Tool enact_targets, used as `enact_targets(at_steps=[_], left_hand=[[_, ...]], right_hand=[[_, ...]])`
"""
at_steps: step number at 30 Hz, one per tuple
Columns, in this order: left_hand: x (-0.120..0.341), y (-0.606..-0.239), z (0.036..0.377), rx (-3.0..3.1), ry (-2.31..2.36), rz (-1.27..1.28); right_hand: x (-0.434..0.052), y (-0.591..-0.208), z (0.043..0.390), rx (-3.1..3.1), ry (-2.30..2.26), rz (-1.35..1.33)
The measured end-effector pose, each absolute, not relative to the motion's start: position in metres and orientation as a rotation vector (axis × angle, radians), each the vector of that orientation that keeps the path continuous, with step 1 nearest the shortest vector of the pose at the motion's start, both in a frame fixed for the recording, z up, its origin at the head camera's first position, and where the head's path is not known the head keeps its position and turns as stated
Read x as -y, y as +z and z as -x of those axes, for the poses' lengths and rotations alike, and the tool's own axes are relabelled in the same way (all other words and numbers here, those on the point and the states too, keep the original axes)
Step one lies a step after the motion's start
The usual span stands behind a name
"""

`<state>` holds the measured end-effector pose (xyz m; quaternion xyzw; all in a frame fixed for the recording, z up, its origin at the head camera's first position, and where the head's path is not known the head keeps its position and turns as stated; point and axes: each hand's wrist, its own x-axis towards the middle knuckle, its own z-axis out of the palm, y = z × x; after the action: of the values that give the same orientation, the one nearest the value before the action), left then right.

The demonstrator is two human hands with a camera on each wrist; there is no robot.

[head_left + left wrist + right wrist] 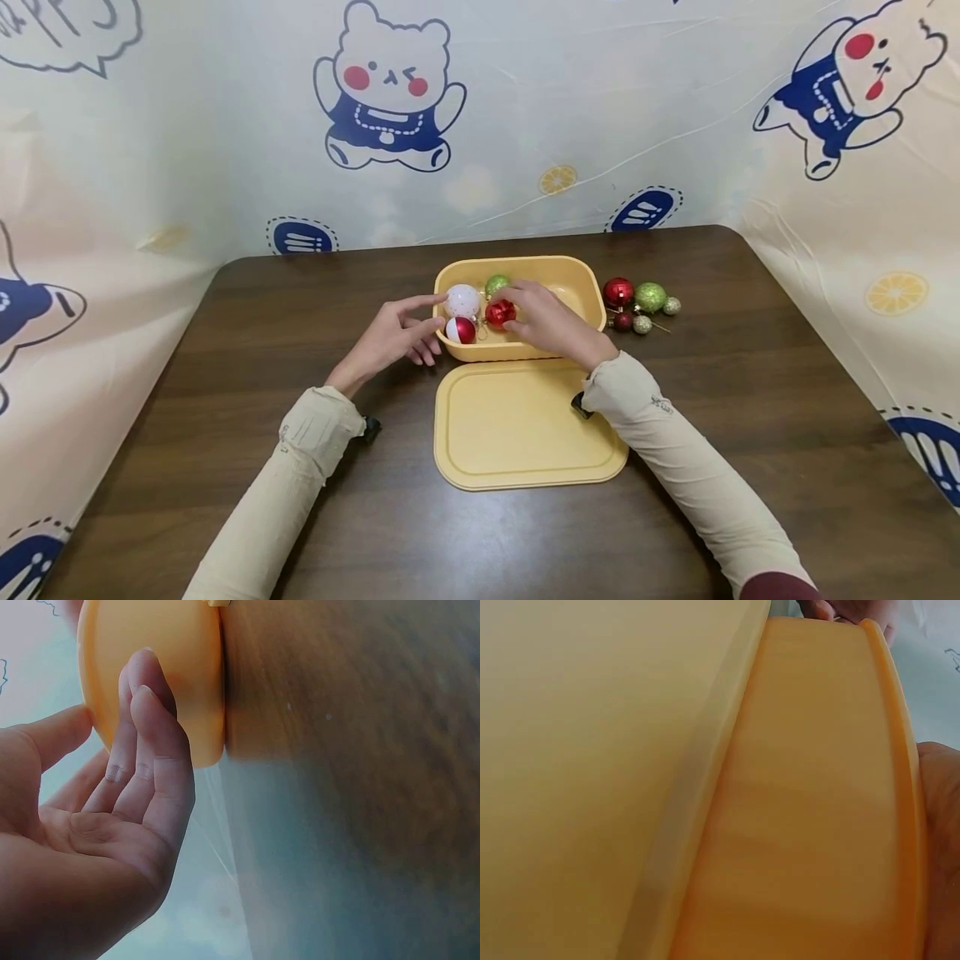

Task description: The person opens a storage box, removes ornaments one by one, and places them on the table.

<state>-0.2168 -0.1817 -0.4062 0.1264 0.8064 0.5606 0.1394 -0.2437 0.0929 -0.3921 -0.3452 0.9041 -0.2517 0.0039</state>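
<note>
A yellow plastic box point(487, 352) stands near the back of the table, with its long side facing me. At its left end lie a white speckled ball point(462, 300), a red-and-white Christmas ball point(461, 330) and a green glitter ball point(497, 286). My right hand point(553, 323) reaches over the front rim and grips a shiny red Christmas ball point(500, 313) between thumb and fingers, inside the box. My left hand point(388, 337) is at the box's left end, thumb and forefinger at the rim, the other fingers loosely bent beside the outer wall point(202, 712).
The flat yellow lid point(517, 429) lies on the table right in front of the box, under my right wrist. Right of the box sits a cluster of ornaments: a red ball point(618, 292), a green ball point(650, 297) and several smaller ones. A printed cloth point(495, 125) hangs behind the table.
</note>
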Motion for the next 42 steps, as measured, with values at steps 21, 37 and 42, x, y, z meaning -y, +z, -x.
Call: enact_targets(at_steps=[21, 37, 42], left_hand=[[0.184, -0.403, 0.214, -2.336, 1.632, -0.375], [0.183, -0.404, 0.216, -2.353, 1.608, -0.367], [0.182, -0.406, 0.216, -2.344, 1.614, -0.374]], right_hand=[[-0.09, -0.399, 0.249, -2.68, -1.011, 0.988], [-0.096, -0.391, 0.244, -2.755, -0.955, 1.05], [-0.098, -0.388, 0.24, -2.765, -0.945, 1.057]])
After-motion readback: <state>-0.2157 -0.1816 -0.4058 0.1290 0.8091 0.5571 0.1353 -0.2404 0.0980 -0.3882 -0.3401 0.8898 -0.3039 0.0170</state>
